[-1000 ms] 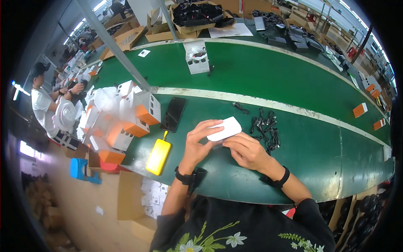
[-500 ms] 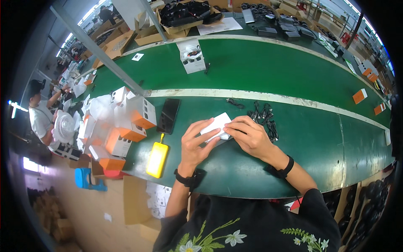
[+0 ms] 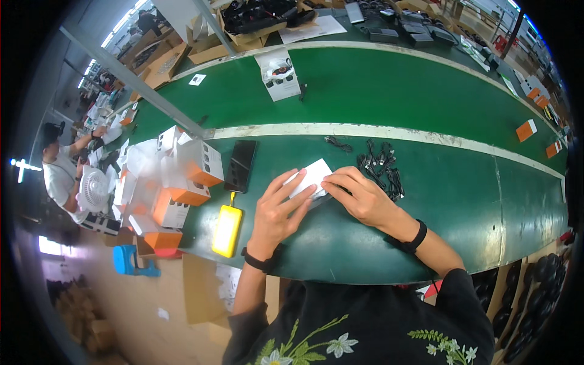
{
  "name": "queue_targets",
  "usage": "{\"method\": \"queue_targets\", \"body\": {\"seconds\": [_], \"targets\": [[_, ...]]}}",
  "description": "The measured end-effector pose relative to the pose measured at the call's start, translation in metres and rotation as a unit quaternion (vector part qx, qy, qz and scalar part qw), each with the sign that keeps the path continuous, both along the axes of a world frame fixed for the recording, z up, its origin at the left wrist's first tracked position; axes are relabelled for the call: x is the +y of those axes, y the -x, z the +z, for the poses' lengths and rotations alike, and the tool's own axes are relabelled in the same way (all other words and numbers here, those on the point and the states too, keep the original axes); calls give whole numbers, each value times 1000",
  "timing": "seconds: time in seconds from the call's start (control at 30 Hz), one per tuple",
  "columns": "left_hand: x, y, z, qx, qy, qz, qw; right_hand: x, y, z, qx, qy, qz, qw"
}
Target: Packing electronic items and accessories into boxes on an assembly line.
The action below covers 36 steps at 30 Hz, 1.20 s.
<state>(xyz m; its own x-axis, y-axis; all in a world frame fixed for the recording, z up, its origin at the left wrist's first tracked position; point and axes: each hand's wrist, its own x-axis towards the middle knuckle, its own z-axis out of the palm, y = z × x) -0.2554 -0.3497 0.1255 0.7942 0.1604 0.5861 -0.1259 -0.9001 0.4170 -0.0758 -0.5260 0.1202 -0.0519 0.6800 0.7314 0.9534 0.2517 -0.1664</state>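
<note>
A small white folded paper or booklet (image 3: 316, 174) is held up over the green table, with what looks like clear plastic at its lower edge. My left hand (image 3: 278, 210) grips it from the left, fingers across its face. From the right, my right hand (image 3: 359, 193) pinches its edge between thumb and fingers. Several coiled black cables (image 3: 381, 167) lie just past my right hand, with one more black cable (image 3: 338, 144) farther to the left. To the left of my hands rest a black phone (image 3: 241, 165) and a yellow power bank (image 3: 227, 230), joined by a short yellow cable.
White and orange boxes (image 3: 201, 163) are piled at the left with thin plastic bags. A metal post (image 3: 137, 79) rises behind them. Across the pale strip, an opened white box (image 3: 279, 76) stands on the green belt. A cardboard carton (image 3: 204, 292) sits below the table edge.
My left hand has shifted slightly left and lower on the white paper. Both hands still hold it. The whole view has tilted a little.
</note>
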Motion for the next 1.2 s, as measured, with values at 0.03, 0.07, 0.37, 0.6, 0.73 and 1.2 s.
{"method": "queue_targets", "body": {"seconds": [0.03,0.07,0.37,0.6,0.73,1.2], "targets": [[-1,-1,1,3,2,-3,1000,0,-1,2,-8,0,-1,1000],[-2,-2,3,15,1,1,1000,0,-2,3,-17,-1,-1,1000],[-15,-1,9,32,-73,50,996,-4,-3,6,20,35,-9,999],[-16,-7,1,-2,-36,80,996,7,-4,-4,73,1,-7,997],[-15,-10,1,1,-47,79,996,7,-5,-10,103,19,-27,994],[5,2,-5,70,-14,-3,997,19,-3,-9,40,132,-18,990]]}}
